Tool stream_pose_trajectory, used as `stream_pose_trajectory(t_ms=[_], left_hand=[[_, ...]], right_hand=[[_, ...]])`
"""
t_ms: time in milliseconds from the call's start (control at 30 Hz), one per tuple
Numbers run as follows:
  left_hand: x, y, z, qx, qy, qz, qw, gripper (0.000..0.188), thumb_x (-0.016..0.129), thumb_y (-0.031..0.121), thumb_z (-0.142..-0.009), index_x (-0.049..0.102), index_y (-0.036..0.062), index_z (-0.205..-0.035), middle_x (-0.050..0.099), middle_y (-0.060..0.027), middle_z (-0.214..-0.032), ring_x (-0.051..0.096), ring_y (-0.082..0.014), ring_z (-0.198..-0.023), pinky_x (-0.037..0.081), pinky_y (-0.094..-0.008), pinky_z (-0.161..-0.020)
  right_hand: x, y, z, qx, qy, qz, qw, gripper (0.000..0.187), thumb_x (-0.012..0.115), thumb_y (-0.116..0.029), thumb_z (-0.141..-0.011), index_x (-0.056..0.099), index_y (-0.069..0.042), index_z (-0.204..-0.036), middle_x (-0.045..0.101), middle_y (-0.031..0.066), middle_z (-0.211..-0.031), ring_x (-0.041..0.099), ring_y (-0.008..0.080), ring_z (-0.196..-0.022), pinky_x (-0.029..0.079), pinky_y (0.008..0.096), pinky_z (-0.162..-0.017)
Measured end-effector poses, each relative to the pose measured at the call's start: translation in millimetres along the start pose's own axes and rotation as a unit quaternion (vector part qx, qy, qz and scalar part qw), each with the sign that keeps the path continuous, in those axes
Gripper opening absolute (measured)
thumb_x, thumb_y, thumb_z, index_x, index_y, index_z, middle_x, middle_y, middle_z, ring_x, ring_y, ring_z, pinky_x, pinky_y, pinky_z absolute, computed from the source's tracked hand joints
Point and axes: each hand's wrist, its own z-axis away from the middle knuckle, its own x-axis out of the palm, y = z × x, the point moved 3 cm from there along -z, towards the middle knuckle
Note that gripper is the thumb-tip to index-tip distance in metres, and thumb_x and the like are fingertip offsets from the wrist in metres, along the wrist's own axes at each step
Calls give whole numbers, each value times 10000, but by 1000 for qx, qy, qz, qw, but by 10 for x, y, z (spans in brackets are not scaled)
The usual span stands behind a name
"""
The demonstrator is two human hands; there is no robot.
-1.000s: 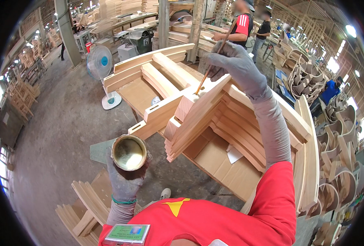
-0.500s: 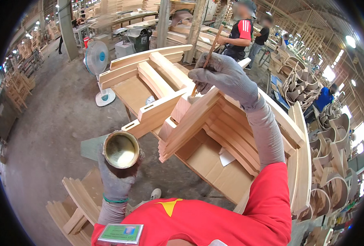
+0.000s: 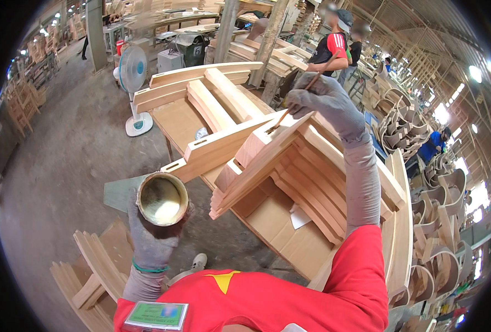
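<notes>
My left hand (image 3: 156, 239), in a grey glove, is wrapped round a round can (image 3: 162, 199). Pale liquid, like glue, lies inside it below a crusted rim. My gloved right hand (image 3: 329, 105) pinches a thin wooden stick (image 3: 324, 69) that slants down to the left. Its lower tip is at a slot in the end of a pale wooden piece (image 3: 255, 145); how far it goes in I cannot tell. That piece sits among several stacked wooden frame parts (image 3: 312, 182). Beside them, a slotted rail (image 3: 223, 142) juts out toward the can.
The wood rests on a cardboard-covered table (image 3: 270, 232). More curved parts (image 3: 99, 265) stand at lower left. A white fan (image 3: 135, 72) stands beyond the table's left side. Another person (image 3: 329, 50) is at the back, and curved wooden pieces (image 3: 403, 124) pile up at right.
My right hand has shifted a little to the right, and the stick now leans more, leaving the slotted wood end more visible. The left hand still holds the can in nearly the same place.
</notes>
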Motion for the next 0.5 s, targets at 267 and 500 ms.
stream_pose_trajectory(t_ms=[267, 500], left_hand=[[-3, 9, 16, 81, -28, -187, 979, 452, 384, 419, -959, 383, 156, -1327, 467, -83, -1290, 494, -256, -1167, 443, -453, -961], [143, -25, 4, 69, -49, -128, 988, 379, 463, 212, -940, 398, 132, -1305, 481, -70, -1258, 491, -235, -1168, 471, -435, -925]], right_hand=[[176, -67, -73, 1, -23, -42, 999, 259, 660, -184, -840, 616, 56, -925, 643, 105, -779, 658, 167, -706, 561, 258, -647], [-251, 34, 93, -35, 26, -46, 998, 193, 601, -79, -854, 556, 46, -994, 641, 142, -889, 664, 215, -812, 571, 299, -732]])
